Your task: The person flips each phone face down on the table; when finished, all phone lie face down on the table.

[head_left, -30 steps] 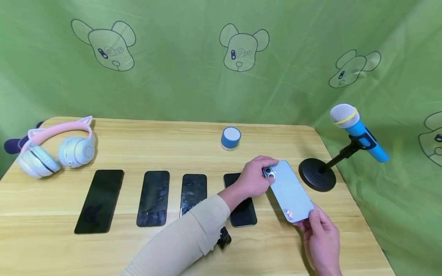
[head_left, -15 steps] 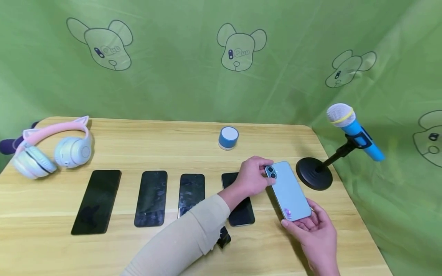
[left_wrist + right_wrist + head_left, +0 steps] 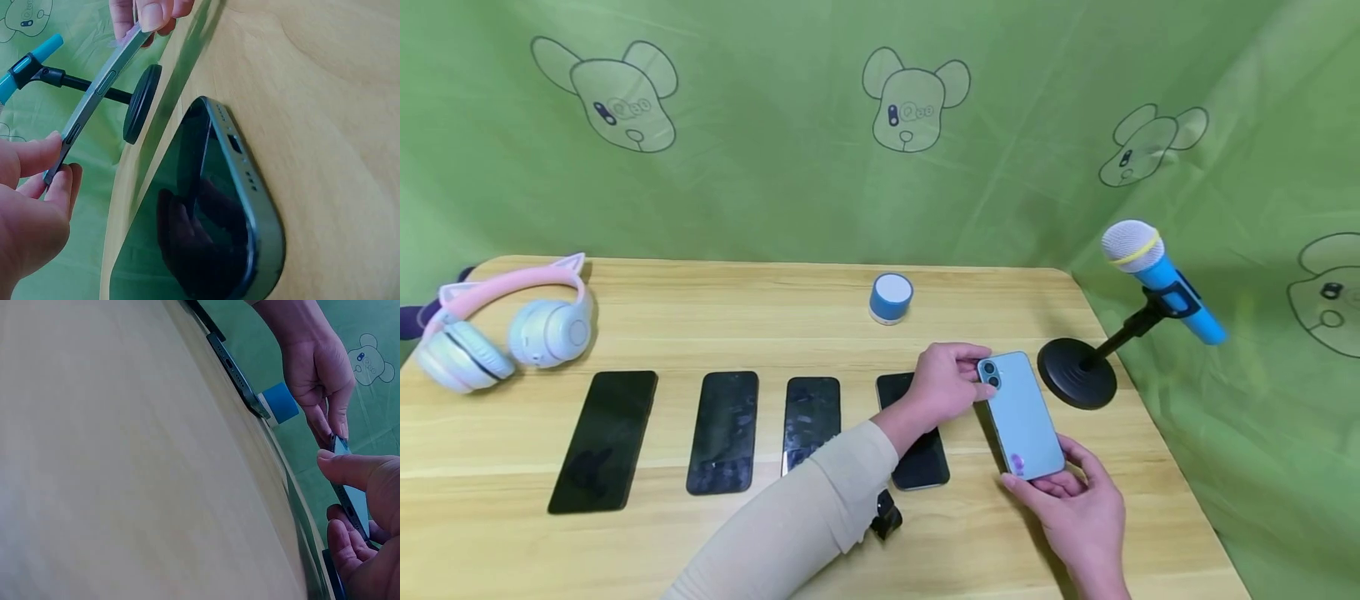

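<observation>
Your left hand (image 3: 946, 385) pinches the camera end of the pale blue phone (image 3: 1020, 414) between thumb and fingertips, and your right hand (image 3: 1078, 508) cups its near end, thumb on the side edge and fingers curled under it. The phone rides back-up, tilted off the wooden table (image 3: 820, 321), with clear air beneath it in the left wrist view. Its far corner sits near the black round base of the microphone stand (image 3: 1077, 377); the table's right edge lies just past that. To its left, a dark phone (image 3: 917, 442) lies flat, partly under your left wrist, glossy glass with rounded corners. Three more black phones (image 3: 724, 431) lie in a row beyond it. Since a second ago, the blue phone has drawn slightly nearer you and turned straighter.
</observation>
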